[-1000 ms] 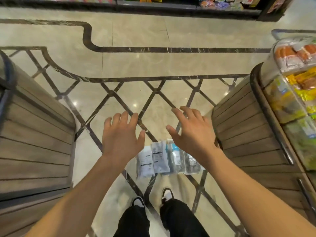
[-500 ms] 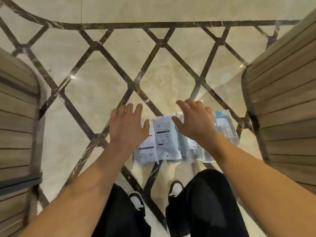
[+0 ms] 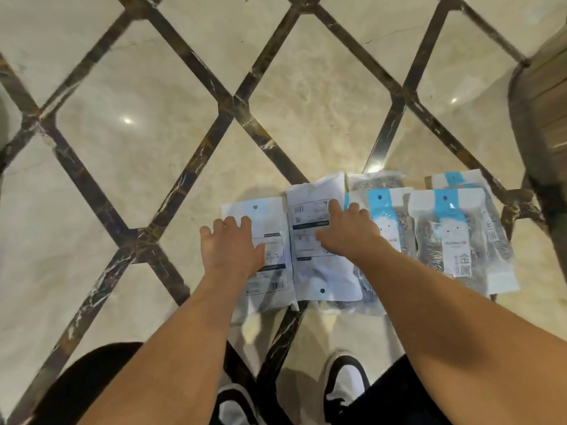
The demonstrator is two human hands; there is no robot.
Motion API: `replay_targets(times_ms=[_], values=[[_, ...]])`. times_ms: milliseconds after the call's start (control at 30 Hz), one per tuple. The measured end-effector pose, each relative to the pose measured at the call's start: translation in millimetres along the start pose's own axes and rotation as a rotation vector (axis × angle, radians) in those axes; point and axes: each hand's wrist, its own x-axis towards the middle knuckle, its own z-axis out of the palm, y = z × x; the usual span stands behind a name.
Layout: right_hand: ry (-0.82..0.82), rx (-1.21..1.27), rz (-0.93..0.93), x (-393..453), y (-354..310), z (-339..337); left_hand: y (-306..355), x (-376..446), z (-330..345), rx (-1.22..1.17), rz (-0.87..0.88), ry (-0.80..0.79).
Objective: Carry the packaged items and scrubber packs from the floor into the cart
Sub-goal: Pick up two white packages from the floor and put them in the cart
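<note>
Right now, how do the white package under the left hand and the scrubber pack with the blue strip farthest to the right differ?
The white package is opaque, with printed labels and a barcode; the scrubber pack is clear, showing grey metal scrubbers inside. The white package has no colour band, while the scrubber pack has a blue strip with a cartoon face. The left hand is over the white package; no hand is on that scrubber pack. Both lie flat on the marble floor.

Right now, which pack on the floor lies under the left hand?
The leftmost white pack, label side up; the left hand covers its left edge, the other packs lie to its right.
</note>
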Motion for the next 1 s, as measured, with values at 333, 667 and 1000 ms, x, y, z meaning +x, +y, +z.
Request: replay_targets(times_ms=[333,667,1000], values=[[0.121,0.289,0.178,27,-22,19,-13,13,53,-0.534,-0.230,-0.289],[-0.032,0.465,0.266,37,-18,16,6,32,44,-0.983,-0.403,-0.270],[0.061,0.582,0.121,23,-27,21,23,38,39,-1.234,-0.288,-0.175]])
